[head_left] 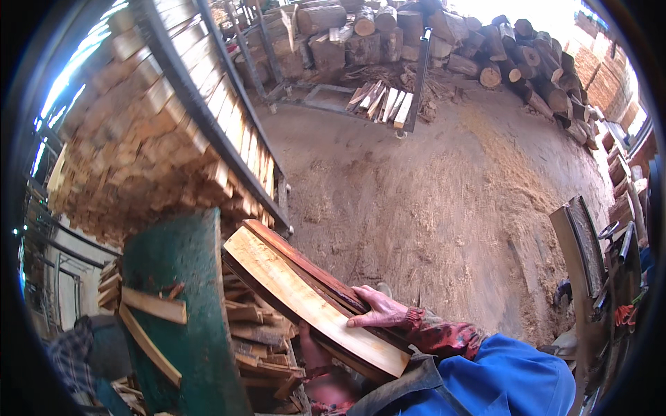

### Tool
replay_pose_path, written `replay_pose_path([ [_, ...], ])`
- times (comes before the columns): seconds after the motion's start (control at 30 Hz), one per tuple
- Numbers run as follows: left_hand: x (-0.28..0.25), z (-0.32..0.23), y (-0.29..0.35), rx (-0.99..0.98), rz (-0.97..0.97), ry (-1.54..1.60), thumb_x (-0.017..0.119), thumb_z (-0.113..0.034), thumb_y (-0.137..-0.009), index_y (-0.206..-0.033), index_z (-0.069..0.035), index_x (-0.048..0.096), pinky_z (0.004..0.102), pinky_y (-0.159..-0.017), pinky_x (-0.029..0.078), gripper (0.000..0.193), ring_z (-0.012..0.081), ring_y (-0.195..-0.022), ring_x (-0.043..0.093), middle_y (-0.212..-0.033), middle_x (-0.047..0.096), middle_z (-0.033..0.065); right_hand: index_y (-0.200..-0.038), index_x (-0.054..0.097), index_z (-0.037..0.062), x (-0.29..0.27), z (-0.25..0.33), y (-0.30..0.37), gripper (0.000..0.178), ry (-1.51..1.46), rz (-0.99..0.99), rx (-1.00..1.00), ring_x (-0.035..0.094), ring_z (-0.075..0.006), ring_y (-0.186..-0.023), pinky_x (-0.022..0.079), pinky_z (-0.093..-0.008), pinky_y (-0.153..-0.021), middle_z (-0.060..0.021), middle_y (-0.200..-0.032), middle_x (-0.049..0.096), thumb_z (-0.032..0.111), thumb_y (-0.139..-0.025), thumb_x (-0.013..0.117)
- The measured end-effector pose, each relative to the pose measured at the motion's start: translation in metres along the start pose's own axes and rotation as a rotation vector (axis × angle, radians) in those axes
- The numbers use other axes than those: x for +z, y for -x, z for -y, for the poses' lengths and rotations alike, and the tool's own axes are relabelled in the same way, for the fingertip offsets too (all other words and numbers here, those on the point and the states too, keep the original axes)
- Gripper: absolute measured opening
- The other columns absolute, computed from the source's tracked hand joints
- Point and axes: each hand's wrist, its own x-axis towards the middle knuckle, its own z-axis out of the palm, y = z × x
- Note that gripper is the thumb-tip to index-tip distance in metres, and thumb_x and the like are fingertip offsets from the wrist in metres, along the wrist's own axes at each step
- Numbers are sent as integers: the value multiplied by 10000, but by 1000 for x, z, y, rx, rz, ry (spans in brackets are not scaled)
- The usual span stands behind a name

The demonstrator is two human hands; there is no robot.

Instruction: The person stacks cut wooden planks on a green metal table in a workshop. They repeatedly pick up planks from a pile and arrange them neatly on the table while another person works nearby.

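A small stack of split wooden boards [312, 295] lies slantwise across the front of my body, its top piece pale and smooth, with a reddish-brown slat [298, 260] along its far side. My right hand [381, 308] is closed over the near half of the stack, thumb on the pale board and fingers over the reddish slat. From below, my left hand [316, 350] grips the stack's near-left side; its fingers are mostly hidden by the wood. The boards' lower ends rest close to my blue clothing.
To the left stands a green metal surface [198, 277] with loose wood strips, beside a heap of split pieces [260, 340]. A framed rack [229, 132] holds stacked slats. Logs [520, 62] line the back. Machinery [586, 256] stands at right. A person in a plaid sleeve [69, 353] is lower left.
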Motion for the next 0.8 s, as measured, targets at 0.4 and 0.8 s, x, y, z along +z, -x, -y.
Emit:
replay_pose_path([
  [0.4, 180, -15, -161, -73, 152, -65, 457, -558, -939, -1456, -14, 310, 445, -1093, 336, 765, 332, -1299, 422, -1434, 413, 175, -1297, 472, -83, -180, -16, -123, 949, -37, -127, 43, 525, -355, -1099, 431, -408, -952, -240, -1127, 521, 620, -720, 742],
  [0.8, 286, -64, -391, -96, 260, -65, 486, -553, -935, -1439, -21, 347, 440, -1065, 382, 746, 316, -1264, 473, -1398, 460, 166, -1267, 491, -83, -318, -25, -325, 915, 85, -183, 98, 536, -370, -1087, 438, -413, -947, -262, -1126, 532, 598, -713, 747],
])
